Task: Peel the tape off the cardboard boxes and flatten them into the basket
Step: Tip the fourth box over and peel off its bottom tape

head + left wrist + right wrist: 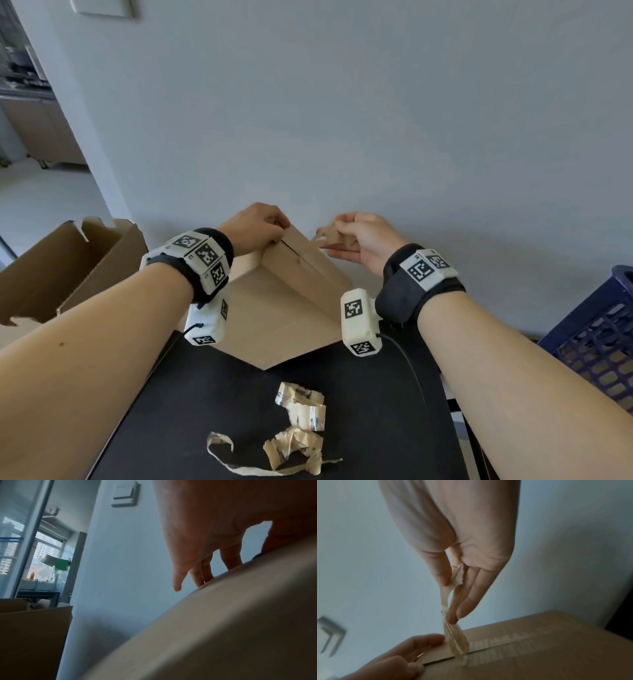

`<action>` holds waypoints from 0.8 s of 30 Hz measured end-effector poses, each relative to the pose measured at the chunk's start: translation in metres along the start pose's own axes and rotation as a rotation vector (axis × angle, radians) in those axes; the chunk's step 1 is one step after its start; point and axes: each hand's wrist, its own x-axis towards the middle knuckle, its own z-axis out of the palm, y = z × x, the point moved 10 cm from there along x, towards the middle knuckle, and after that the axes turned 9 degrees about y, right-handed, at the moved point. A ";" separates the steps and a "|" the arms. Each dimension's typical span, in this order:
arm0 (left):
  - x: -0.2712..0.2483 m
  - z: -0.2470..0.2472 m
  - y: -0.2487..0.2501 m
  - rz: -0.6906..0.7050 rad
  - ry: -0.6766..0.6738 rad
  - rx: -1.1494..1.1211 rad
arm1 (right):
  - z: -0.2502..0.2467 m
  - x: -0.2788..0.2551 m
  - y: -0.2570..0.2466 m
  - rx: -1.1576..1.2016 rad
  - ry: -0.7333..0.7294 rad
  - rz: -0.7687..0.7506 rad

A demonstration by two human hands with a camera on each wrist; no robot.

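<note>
Head looks down; wrist cameras sit close, sharing the box [284, 308].

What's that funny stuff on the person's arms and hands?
Bare arms, no sleeves; bare left hand and right hand. Each wrist wears a black fabric strap carrying white plastic blocks printed with black-and-white square codes. A thin black cable runs from the right wrist's block.
</note>
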 end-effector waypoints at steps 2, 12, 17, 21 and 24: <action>-0.001 -0.009 -0.007 0.030 0.032 0.137 | 0.016 -0.002 -0.004 0.009 -0.028 -0.013; -0.020 0.046 -0.042 0.140 -0.206 0.539 | 0.035 0.001 0.021 -0.039 0.054 0.010; -0.023 0.066 -0.076 0.010 -0.297 0.545 | 0.007 0.004 0.040 -0.061 0.187 0.096; -0.018 0.066 -0.078 -0.028 -0.309 0.577 | -0.007 0.006 0.042 -0.083 0.195 0.079; -0.010 0.063 -0.065 -0.029 -0.355 0.611 | -0.003 0.007 0.038 -0.091 0.178 0.060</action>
